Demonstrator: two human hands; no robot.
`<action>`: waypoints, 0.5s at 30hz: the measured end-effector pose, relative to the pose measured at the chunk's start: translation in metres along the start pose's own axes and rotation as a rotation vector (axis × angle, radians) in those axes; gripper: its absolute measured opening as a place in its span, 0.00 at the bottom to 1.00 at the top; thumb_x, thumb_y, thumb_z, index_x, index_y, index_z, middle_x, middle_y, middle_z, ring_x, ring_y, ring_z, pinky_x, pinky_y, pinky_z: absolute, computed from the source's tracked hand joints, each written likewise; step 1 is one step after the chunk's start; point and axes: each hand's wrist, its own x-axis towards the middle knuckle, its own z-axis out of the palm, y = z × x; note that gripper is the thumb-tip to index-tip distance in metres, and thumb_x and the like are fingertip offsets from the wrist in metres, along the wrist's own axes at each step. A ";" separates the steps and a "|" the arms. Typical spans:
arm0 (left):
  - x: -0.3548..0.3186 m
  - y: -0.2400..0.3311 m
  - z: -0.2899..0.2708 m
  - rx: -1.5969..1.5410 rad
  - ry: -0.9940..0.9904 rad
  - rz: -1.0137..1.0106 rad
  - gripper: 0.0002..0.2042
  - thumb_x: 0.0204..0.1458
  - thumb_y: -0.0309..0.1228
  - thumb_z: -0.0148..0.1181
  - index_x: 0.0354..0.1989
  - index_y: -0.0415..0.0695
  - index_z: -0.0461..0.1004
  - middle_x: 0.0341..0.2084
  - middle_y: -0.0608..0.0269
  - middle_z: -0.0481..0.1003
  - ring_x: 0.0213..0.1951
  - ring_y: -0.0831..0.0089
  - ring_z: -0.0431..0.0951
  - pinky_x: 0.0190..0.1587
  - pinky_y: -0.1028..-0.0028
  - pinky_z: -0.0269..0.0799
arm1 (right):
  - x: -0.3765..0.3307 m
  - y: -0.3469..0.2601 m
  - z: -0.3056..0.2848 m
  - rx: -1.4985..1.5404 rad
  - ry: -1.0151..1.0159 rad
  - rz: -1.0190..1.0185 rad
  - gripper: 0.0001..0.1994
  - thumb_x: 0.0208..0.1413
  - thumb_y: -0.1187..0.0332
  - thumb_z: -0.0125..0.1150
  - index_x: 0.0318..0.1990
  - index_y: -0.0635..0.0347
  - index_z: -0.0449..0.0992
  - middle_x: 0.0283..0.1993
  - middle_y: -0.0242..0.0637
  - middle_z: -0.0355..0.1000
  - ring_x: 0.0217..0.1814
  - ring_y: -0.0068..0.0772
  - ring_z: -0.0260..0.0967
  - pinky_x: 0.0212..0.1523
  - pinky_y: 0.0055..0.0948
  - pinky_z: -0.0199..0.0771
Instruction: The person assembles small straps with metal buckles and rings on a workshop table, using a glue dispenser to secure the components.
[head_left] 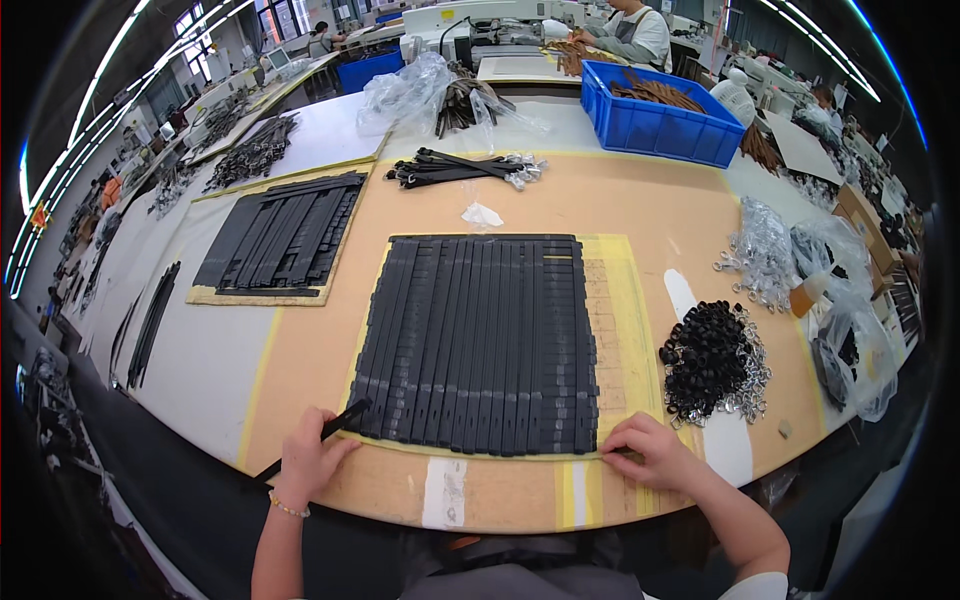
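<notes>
Dark straps [480, 345] lie side by side in a dense row on a flat yellow-edged board [625, 330] in front of me. At the board's near left corner, my left hand [312, 455] is closed round a black strap [345, 418] that slants across the palm. Its thumb reaches to the board's near edge. My right hand [648, 450] is closed in a pinch at the near right corner of the board, fingertips against the edge. Whether anything small sits between those fingertips is hard to see.
Black loops with metal clasps [708, 360] are heaped at the right. A second strap-covered board [285, 235] lies left. Bundled straps [455, 170] and a blue crate [660, 115] stand farther back. Clear plastic bags [850, 345] edge the right side. A person [630, 40] works beyond.
</notes>
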 end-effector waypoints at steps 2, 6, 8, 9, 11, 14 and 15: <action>0.025 0.004 0.008 -0.036 0.051 0.014 0.21 0.43 0.31 0.77 0.41 0.40 0.72 0.34 0.53 0.76 0.37 0.54 0.80 0.37 0.63 0.76 | 0.021 0.015 -0.004 -0.021 0.027 -0.015 0.08 0.55 0.74 0.70 0.41 0.57 0.81 0.43 0.36 0.74 0.45 0.36 0.75 0.41 0.29 0.79; 0.060 -0.005 0.019 -0.015 0.135 0.126 0.20 0.43 0.30 0.77 0.42 0.41 0.73 0.35 0.56 0.76 0.36 0.57 0.80 0.36 0.65 0.76 | 0.061 0.035 -0.019 0.037 0.092 0.106 0.07 0.56 0.76 0.68 0.41 0.61 0.80 0.45 0.37 0.74 0.46 0.34 0.76 0.45 0.27 0.80; 0.069 0.004 0.015 -0.068 0.115 0.135 0.20 0.44 0.30 0.77 0.42 0.42 0.74 0.35 0.57 0.76 0.35 0.59 0.80 0.35 0.66 0.76 | 0.071 0.050 -0.022 0.049 0.170 0.176 0.08 0.57 0.77 0.67 0.44 0.62 0.79 0.44 0.35 0.75 0.45 0.30 0.76 0.46 0.26 0.79; 0.072 0.010 0.013 -0.116 0.097 0.135 0.19 0.44 0.30 0.77 0.43 0.42 0.74 0.35 0.58 0.76 0.34 0.61 0.79 0.34 0.67 0.76 | 0.075 0.056 -0.020 0.061 0.212 0.232 0.08 0.57 0.77 0.67 0.45 0.62 0.79 0.43 0.33 0.76 0.45 0.27 0.76 0.47 0.24 0.78; 0.073 0.039 0.015 -0.170 0.081 0.194 0.17 0.46 0.30 0.76 0.43 0.44 0.77 0.33 0.60 0.76 0.32 0.64 0.79 0.32 0.69 0.74 | 0.071 0.051 -0.004 0.406 0.271 0.291 0.09 0.58 0.76 0.67 0.46 0.62 0.79 0.44 0.32 0.77 0.46 0.23 0.75 0.49 0.23 0.77; 0.061 0.091 0.032 -0.390 -0.107 0.360 0.12 0.50 0.27 0.73 0.42 0.43 0.79 0.31 0.62 0.75 0.30 0.70 0.78 0.30 0.73 0.73 | 0.069 0.008 0.035 0.989 0.223 0.382 0.11 0.59 0.73 0.68 0.49 0.61 0.79 0.46 0.28 0.77 0.47 0.18 0.73 0.52 0.21 0.73; 0.058 0.111 0.042 -0.477 -0.175 0.412 0.10 0.51 0.25 0.72 0.41 0.41 0.80 0.30 0.63 0.75 0.30 0.74 0.77 0.30 0.75 0.72 | 0.066 -0.006 0.048 1.086 0.194 0.420 0.11 0.60 0.72 0.68 0.49 0.60 0.79 0.46 0.28 0.77 0.47 0.18 0.73 0.52 0.21 0.74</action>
